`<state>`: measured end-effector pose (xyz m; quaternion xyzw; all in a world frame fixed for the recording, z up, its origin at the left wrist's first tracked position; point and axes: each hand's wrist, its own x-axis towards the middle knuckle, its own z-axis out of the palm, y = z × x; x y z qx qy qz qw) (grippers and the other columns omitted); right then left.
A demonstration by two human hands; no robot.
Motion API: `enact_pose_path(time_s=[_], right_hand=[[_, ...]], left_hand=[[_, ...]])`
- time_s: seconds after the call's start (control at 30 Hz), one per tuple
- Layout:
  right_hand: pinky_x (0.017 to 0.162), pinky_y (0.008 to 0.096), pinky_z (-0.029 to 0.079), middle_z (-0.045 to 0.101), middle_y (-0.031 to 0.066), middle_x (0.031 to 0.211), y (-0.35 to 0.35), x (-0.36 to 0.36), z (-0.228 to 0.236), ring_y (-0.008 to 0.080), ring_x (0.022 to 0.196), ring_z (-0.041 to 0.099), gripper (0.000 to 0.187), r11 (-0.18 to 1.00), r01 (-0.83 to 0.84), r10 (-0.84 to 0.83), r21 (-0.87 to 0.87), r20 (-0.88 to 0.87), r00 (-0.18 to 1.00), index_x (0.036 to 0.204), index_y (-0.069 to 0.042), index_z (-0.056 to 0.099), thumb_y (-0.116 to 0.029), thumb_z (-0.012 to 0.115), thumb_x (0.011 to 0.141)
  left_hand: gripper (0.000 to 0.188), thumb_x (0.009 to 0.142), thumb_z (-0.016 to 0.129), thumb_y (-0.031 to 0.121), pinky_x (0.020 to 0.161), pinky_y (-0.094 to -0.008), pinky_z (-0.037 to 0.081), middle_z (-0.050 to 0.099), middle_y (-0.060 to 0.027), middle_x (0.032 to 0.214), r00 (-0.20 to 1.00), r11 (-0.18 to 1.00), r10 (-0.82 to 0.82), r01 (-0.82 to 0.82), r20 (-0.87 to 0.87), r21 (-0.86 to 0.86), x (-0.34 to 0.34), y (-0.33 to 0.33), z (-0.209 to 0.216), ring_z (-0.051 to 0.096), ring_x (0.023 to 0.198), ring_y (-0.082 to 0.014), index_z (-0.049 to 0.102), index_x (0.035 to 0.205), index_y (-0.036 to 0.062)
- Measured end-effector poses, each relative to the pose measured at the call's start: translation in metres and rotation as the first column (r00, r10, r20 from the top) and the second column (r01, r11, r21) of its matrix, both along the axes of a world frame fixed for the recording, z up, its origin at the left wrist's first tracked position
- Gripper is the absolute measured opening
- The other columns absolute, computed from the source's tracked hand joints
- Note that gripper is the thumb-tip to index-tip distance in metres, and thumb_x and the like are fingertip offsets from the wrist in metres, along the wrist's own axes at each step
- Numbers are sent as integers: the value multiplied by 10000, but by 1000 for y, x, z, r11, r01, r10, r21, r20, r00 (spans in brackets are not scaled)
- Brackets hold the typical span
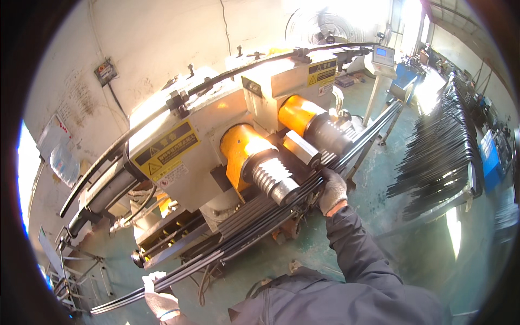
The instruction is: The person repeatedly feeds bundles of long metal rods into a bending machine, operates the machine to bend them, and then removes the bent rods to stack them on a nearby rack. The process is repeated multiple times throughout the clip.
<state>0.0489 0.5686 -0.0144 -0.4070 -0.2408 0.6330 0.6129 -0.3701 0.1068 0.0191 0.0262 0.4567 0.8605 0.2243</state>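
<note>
A bundle of long dark metal rods [238, 236] runs slantwise along the front of a machine with two orange roller heads. My left hand [158, 298], in a pale knitted glove, closes around the rods near their lower left end. Farther up the bundle, just right of the rollers, my right hand [333, 192] in a greyish glove grips the rods; its fingertips are partly hidden. Beside that hand lies a hexagonal metal block [301, 148]. The ridged front roller [272, 176] sits right above the rods, and a second ridged roller [330, 132] stands behind it, looking blurred.
A small control box with a screen [383, 56] stands on a post at the far right end of the machine [179, 189]. Many dark rods [433, 151] lie stacked on a rack to the right. Metal stands [81, 271] are at the left. A cable loop [203, 290] hangs below the rods.
</note>
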Motion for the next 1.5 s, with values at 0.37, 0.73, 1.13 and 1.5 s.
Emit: enact_pose_path(time_s=[0.37,0.73,1.13,1.5], right_hand=[[675,385,524,744,25,832,64,-19,-71,225,860,772,151,940,-298,-86,165,962,260,1057,-123,775,-265,773,1006],[513,358,450,631,3,739,40,-41,-39,148,552,572,233,996,21,-13,-83,92,996,940,-88,693,-232,676,1122],[511,339,407,645,-25,759,20,-37,-12,112,559,536,179,989,-16,25,-146,63,998,958,-87,765,-221,798,1072],[520,364,450,638,9,770,39,-32,-22,164,565,570,377,983,11,24,-184,186,982,955,-66,708,-388,687,1151]], left_hand=[[554,1188,638,357,1214,-497,545,724,-202,1460,995,997,-74,75,62,-1,16,61,-17,711,1331,-344,604,1565,-47],[474,1176,652,307,1245,-541,505,715,-210,1387,986,986,-159,157,43,51,7,70,-30,671,1336,-359,631,1450,-79],[412,1181,621,266,1164,-488,581,762,-211,1377,973,974,-211,218,91,-67,55,129,-35,730,1258,-346,687,1425,-60],[441,1246,511,295,1112,-430,574,742,-204,1391,817,812,-344,11,-463,-584,64,143,-77,712,1208,-304,662,1418,-82]])
